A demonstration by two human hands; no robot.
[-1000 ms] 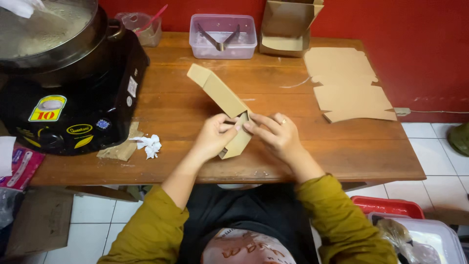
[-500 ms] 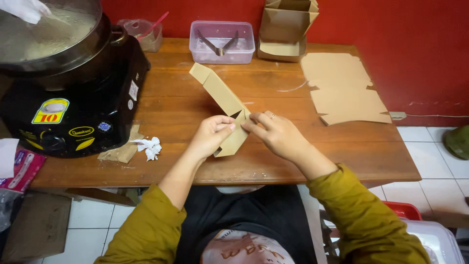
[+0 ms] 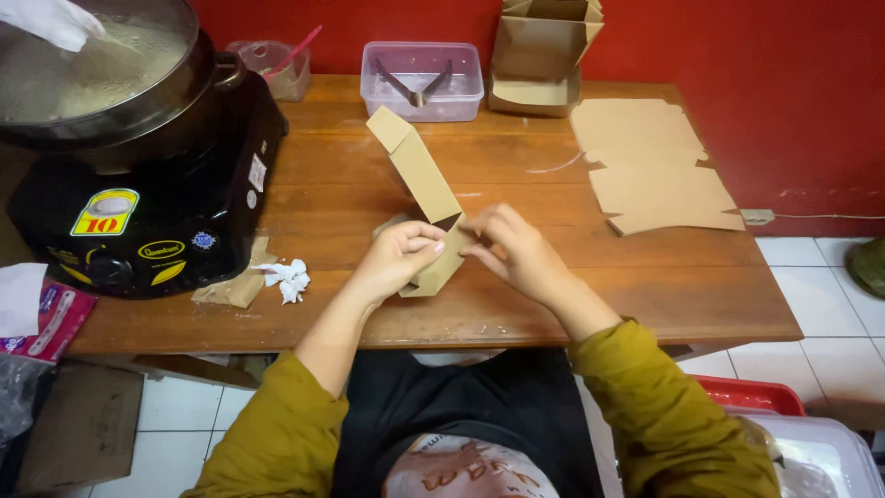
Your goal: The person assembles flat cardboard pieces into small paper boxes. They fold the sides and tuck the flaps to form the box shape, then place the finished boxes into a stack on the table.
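A brown cardboard box blank (image 3: 420,175), partly folded, stands tilted on the wooden table (image 3: 645,286) with one long flap pointing up and away. My left hand (image 3: 398,254) grips its lower part from the left, thumb on top. My right hand (image 3: 513,249) pinches the same lower part from the right, fingers bent on a fold. Both forearms wear mustard-yellow sleeves.
Flat cardboard blanks (image 3: 650,161) lie at the right. Folded boxes (image 3: 539,55) are stacked at the back, next to a clear tub with tongs (image 3: 421,74). A black cooker with a big pot (image 3: 120,138) fills the left; a gloved hand (image 3: 55,20) reaches over it. Crumpled tissue (image 3: 288,277) lies nearby.
The hands and box stay in nearly the same place; the fingers have shifted slightly on the lower fold. The view moved a little.
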